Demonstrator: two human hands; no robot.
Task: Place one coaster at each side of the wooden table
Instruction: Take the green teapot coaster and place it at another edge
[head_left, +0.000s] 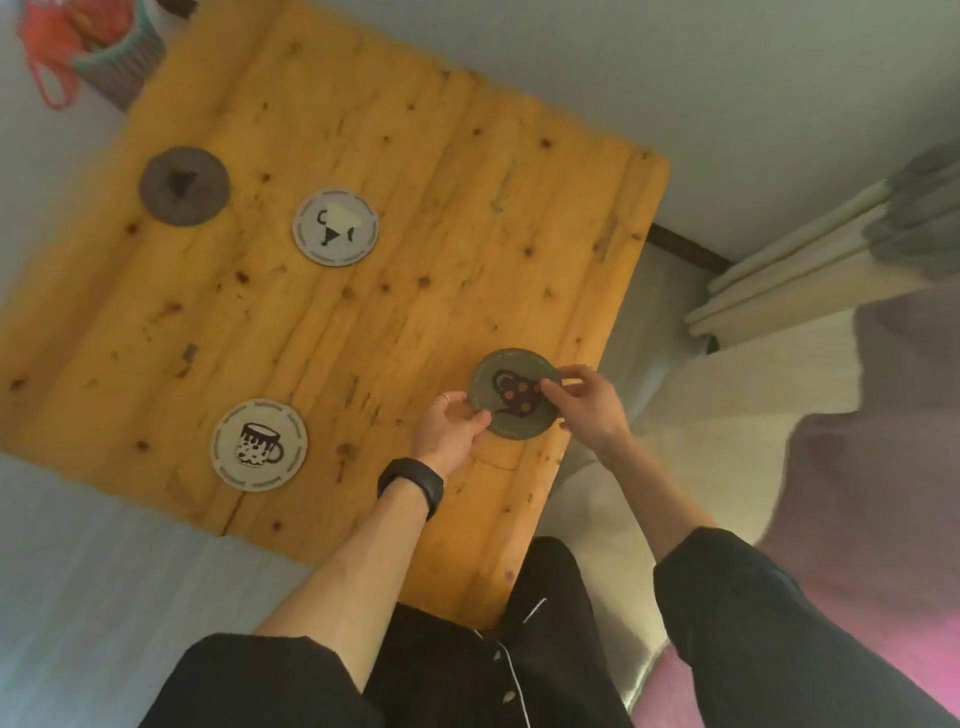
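A green round coaster with a dark spotted teapot picture is near the right edge of the wooden table. My left hand pinches its left rim and my right hand pinches its right rim. Whether it rests on the wood or hovers just above it I cannot tell. A white coaster with a mug picture lies near the front edge. Another white coaster lies in the middle left. A dark grey coaster lies at the far left.
A striped basket with red fabric stands on the floor past the table's far left corner. Pale wooden slats and a white and pink blanket are to the right. My dark-clothed body is at the table's near corner.
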